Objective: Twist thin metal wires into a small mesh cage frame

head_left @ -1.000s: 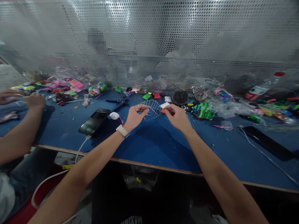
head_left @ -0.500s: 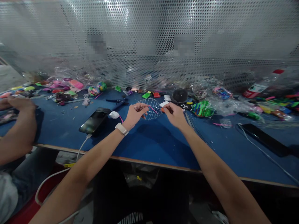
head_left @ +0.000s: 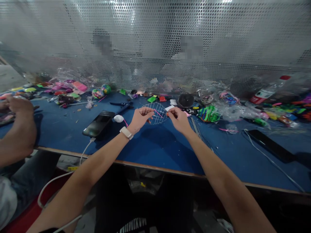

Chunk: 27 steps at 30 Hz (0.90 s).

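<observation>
My left hand (head_left: 141,118), with a pale band on the wrist, is closed around the left part of an oval wire mesh frame (head_left: 157,120), held above the blue table. A thin pink strip (head_left: 158,113) runs across the mesh. At the frame's right end, my right hand (head_left: 177,116) pinches a small orange piece (head_left: 167,114) whose kind is too small to tell. Its fingertips are at or very near the wire; whether they touch it is unclear. Beside my left hand lies a white rounded piece (head_left: 118,118) with a pink strip.
A phone (head_left: 98,124) with a white cable lies left, and another dark phone (head_left: 270,145) right. Dark-handled pliers (head_left: 125,106) lie behind my left hand. Thin wires (head_left: 198,129), a green striped piece (head_left: 209,113) and a bottle (head_left: 269,90) are rightward. A co-worker's hand (head_left: 19,105) works at far left.
My right hand has shifted slightly left, closer against the frame's end, and less of the orange piece shows. The left hand keeps its hold. The co-worker's hand has moved up a little.
</observation>
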Motion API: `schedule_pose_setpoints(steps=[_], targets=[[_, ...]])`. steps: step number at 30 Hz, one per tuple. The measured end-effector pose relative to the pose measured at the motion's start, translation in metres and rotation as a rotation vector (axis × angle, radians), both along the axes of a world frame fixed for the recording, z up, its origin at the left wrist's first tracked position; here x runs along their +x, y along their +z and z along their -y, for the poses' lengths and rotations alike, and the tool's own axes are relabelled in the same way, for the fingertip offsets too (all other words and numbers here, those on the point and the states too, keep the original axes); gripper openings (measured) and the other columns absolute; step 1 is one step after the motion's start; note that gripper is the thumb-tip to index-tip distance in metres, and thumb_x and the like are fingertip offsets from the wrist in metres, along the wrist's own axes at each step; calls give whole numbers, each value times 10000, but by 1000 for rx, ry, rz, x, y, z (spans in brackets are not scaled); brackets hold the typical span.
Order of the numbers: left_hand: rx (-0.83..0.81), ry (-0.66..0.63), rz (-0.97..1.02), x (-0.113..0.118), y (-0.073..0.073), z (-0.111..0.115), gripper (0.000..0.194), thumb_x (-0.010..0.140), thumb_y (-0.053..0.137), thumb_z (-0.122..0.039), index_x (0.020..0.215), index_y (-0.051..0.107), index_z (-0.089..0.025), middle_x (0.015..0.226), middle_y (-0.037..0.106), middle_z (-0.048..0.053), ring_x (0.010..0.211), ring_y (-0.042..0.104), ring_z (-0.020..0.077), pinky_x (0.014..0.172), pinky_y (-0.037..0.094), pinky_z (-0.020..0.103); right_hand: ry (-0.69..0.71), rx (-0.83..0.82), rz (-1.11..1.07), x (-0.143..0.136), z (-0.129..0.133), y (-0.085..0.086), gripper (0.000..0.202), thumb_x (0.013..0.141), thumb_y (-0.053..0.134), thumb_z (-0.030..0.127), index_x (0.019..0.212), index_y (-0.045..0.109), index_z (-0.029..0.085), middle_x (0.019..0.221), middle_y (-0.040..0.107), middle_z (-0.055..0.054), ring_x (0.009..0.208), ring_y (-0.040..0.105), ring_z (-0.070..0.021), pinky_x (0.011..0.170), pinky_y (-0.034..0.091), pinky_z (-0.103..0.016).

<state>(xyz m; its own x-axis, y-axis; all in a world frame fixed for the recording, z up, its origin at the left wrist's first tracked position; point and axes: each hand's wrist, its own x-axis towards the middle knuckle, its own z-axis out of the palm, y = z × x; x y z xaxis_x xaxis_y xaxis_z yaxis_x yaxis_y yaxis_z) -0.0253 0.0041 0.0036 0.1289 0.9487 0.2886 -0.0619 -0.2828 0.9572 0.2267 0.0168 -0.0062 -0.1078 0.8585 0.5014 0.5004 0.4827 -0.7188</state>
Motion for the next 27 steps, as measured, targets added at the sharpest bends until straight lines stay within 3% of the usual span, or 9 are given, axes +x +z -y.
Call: schedule_pose_setpoints(steps=[11, 27], targets=[[-54, -17, 25, 1, 4, 2, 178, 899, 889, -302, 984, 825, -159, 800, 732, 51, 716, 693, 153, 548, 617, 262, 13, 6, -63, 1, -4, -4, 143, 970, 658, 395, 944, 674, 256, 882, 763, -51, 813, 695, -243, 818, 537, -420], [-47, -45, 21, 1, -3, -3, 214, 899, 907, -330, 1009, 827, -165, 801, 742, 51, 707, 702, 148, 549, 599, 253, 24, 6, -82, -1, -2, -2, 132, 952, 664, 377, 931, 694, 250, 869, 761, -41, 786, 683, -219, 763, 523, -390]])
